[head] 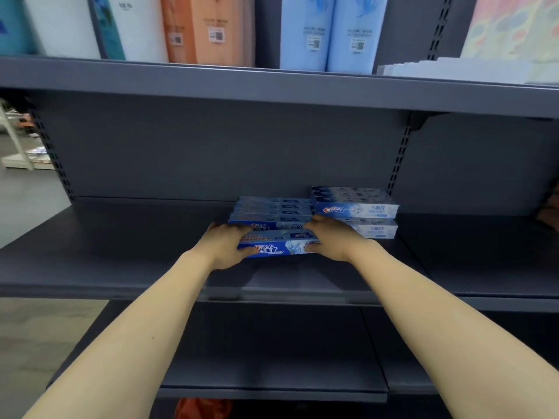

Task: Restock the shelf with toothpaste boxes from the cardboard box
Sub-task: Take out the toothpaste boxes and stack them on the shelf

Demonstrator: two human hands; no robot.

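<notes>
A blue and white toothpaste box (279, 244) lies lengthwise on the dark grey middle shelf (121, 252), in front of a row of several like boxes (272, 211). My left hand (225, 246) grips its left end, thumb on the front face. My right hand (331, 238) grips its right end. To the right stands a two-high stack of toothpaste boxes (357, 211). The cardboard box is out of view.
The upper shelf (272, 86) holds tall packs in white, orange and light blue, plus a white stack at right. A lower shelf (272, 382) sits under my arms, with something orange (202, 408) below it. Floor shows at left.
</notes>
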